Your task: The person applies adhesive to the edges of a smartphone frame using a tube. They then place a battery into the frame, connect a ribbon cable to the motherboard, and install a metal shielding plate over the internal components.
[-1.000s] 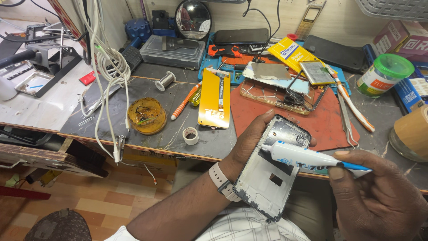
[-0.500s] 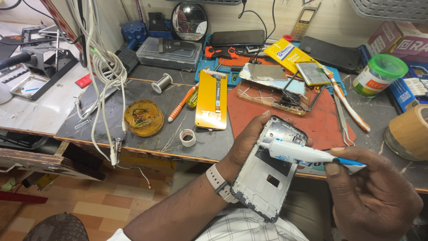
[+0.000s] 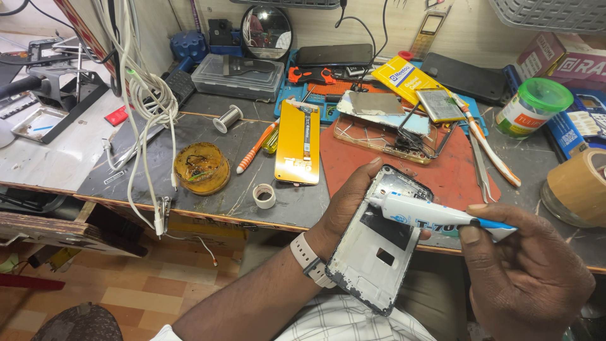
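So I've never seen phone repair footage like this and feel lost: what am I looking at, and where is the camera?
The camera sits on a person's head, looking down at their own two hands over a cluttered workbench. The left hand holds a phone frame with its insides exposed. The right hand holds a white glue tube, its tip touching the frame's top edge. On the bench lie a yellow screen panel, a tin of amber paste, a red mat and tweezers.
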